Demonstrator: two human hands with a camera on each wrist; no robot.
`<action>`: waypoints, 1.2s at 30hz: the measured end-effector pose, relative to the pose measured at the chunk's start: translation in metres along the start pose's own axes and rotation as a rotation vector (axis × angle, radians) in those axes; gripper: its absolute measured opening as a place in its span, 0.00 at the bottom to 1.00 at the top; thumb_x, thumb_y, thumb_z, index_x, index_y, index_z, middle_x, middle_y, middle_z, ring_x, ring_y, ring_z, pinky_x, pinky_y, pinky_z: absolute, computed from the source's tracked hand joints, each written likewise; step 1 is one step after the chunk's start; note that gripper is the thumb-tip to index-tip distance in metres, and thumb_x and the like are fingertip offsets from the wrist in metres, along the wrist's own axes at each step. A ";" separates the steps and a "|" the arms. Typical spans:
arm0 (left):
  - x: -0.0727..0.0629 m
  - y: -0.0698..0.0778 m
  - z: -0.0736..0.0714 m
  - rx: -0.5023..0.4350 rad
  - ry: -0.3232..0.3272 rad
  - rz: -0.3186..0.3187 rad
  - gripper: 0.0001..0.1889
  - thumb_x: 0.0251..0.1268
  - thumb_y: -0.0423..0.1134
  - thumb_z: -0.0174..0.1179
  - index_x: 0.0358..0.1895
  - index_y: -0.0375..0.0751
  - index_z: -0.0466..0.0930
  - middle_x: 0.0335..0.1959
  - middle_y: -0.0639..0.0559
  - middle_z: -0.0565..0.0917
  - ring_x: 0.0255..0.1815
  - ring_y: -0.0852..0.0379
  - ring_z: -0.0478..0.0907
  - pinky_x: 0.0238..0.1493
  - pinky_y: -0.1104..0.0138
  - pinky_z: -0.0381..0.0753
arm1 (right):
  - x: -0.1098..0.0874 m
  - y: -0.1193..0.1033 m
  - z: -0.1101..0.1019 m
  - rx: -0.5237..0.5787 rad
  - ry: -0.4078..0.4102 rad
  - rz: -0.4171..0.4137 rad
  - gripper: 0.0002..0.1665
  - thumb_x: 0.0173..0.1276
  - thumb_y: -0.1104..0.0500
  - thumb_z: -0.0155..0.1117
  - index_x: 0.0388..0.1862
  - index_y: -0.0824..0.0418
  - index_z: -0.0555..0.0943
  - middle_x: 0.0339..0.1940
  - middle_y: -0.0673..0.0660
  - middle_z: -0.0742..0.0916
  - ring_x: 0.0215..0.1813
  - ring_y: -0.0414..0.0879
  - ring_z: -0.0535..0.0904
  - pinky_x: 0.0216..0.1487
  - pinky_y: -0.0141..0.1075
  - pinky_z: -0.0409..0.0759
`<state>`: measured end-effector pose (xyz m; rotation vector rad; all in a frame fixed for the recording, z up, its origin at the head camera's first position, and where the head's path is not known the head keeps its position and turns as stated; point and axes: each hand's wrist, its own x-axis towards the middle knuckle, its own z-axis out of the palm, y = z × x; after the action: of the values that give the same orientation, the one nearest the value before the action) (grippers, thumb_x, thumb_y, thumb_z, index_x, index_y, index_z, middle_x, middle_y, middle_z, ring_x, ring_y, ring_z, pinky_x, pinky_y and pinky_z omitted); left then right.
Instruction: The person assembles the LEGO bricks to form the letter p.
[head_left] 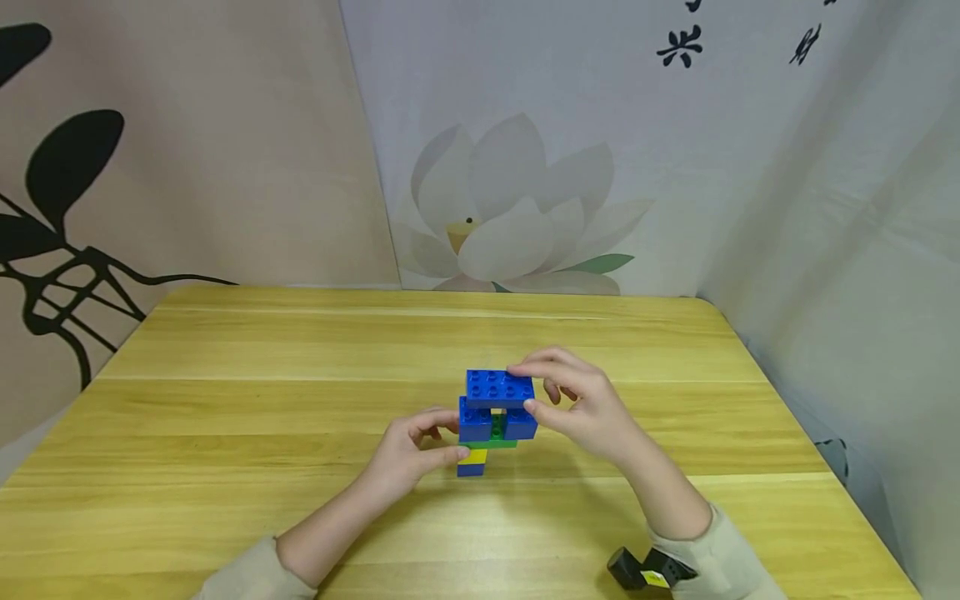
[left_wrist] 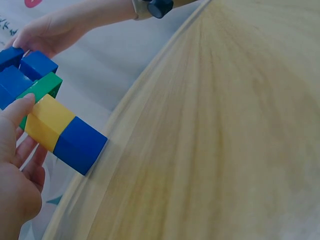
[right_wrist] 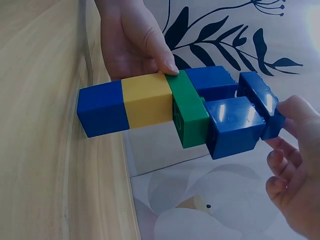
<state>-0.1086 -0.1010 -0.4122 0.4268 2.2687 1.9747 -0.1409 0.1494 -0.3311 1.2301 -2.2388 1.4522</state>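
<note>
A stack of toy building bricks stands between both hands over the middle of the table. At its foot are a blue brick (right_wrist: 102,109) and a yellow brick (right_wrist: 147,100), one on the other. Above them a green brick (right_wrist: 187,112) juts out to one side, carrying two blue bricks (head_left: 474,423) with a gap between. A longer blue brick (head_left: 495,388) bridges these two on top. My left hand (head_left: 408,454) grips the stack around the green brick, thumb toward me. My right hand (head_left: 585,404) pinches the right end of the top blue brick between thumb and index finger.
The wooden table (head_left: 262,400) spreads out all around the stack. Behind it hangs a pale cloth backdrop (head_left: 525,75) with a printed flower. A black camera device (head_left: 637,571) is strapped at the right wrist, near the table's front.
</note>
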 end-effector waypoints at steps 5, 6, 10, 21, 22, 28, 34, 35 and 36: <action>0.000 0.000 0.000 0.003 0.001 -0.003 0.16 0.53 0.36 0.72 0.47 0.45 0.85 0.41 0.52 0.83 0.48 0.46 0.73 0.49 0.54 0.68 | -0.001 -0.002 0.002 0.000 -0.017 -0.009 0.21 0.58 0.74 0.66 0.51 0.64 0.82 0.47 0.55 0.81 0.29 0.47 0.68 0.24 0.35 0.65; 0.000 0.000 0.000 0.004 0.001 -0.003 0.16 0.53 0.36 0.72 0.47 0.45 0.85 0.40 0.52 0.83 0.48 0.46 0.73 0.49 0.54 0.68 | -0.001 -0.003 0.002 0.000 -0.018 -0.009 0.20 0.58 0.74 0.67 0.51 0.64 0.82 0.47 0.56 0.81 0.29 0.47 0.68 0.24 0.35 0.65; 0.000 0.001 0.000 0.009 0.004 0.001 0.16 0.53 0.36 0.71 0.48 0.45 0.84 0.40 0.53 0.83 0.48 0.46 0.73 0.50 0.54 0.68 | 0.000 -0.004 0.003 0.005 -0.030 -0.021 0.19 0.58 0.74 0.67 0.50 0.66 0.82 0.47 0.57 0.81 0.29 0.48 0.68 0.26 0.34 0.66; 0.000 0.000 -0.002 0.019 -0.004 0.008 0.17 0.53 0.37 0.71 0.49 0.46 0.84 0.41 0.53 0.83 0.48 0.48 0.73 0.50 0.54 0.68 | 0.000 0.001 0.006 0.008 -0.057 -0.041 0.19 0.59 0.74 0.66 0.50 0.64 0.83 0.47 0.54 0.82 0.30 0.46 0.70 0.25 0.36 0.69; 0.000 0.000 -0.001 0.019 -0.003 0.006 0.17 0.53 0.37 0.71 0.49 0.46 0.84 0.41 0.53 0.83 0.48 0.47 0.73 0.50 0.54 0.68 | 0.000 0.001 0.006 0.007 -0.060 -0.044 0.19 0.59 0.74 0.66 0.50 0.64 0.83 0.47 0.55 0.82 0.30 0.46 0.70 0.25 0.37 0.69; 0.000 0.000 -0.001 0.016 -0.006 0.010 0.17 0.54 0.37 0.71 0.49 0.46 0.84 0.41 0.52 0.83 0.48 0.46 0.73 0.50 0.54 0.67 | 0.000 0.001 0.004 -0.003 -0.080 -0.041 0.20 0.59 0.73 0.65 0.51 0.64 0.83 0.46 0.54 0.81 0.29 0.44 0.70 0.25 0.36 0.69; 0.000 0.000 -0.001 0.013 -0.005 0.007 0.17 0.54 0.37 0.71 0.49 0.46 0.84 0.41 0.52 0.83 0.48 0.46 0.73 0.50 0.53 0.67 | 0.001 -0.002 0.004 -0.027 -0.102 -0.038 0.20 0.60 0.71 0.66 0.52 0.62 0.83 0.46 0.53 0.81 0.29 0.45 0.70 0.27 0.32 0.68; 0.000 0.000 -0.001 0.015 -0.004 0.009 0.17 0.54 0.37 0.71 0.49 0.46 0.84 0.41 0.52 0.83 0.48 0.46 0.73 0.50 0.53 0.67 | 0.001 -0.003 0.004 -0.032 -0.108 -0.038 0.20 0.60 0.71 0.66 0.52 0.62 0.83 0.46 0.53 0.80 0.29 0.45 0.70 0.27 0.32 0.68; 0.000 0.000 -0.001 0.016 -0.003 0.009 0.17 0.54 0.37 0.71 0.49 0.46 0.84 0.41 0.52 0.83 0.48 0.46 0.73 0.50 0.53 0.67 | 0.002 -0.003 0.004 -0.036 -0.114 -0.038 0.20 0.60 0.70 0.66 0.52 0.62 0.83 0.46 0.53 0.80 0.29 0.45 0.70 0.27 0.32 0.68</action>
<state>-0.1085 -0.1022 -0.4116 0.4417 2.2861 1.9602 -0.1384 0.1449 -0.3299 1.3691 -2.2893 1.3548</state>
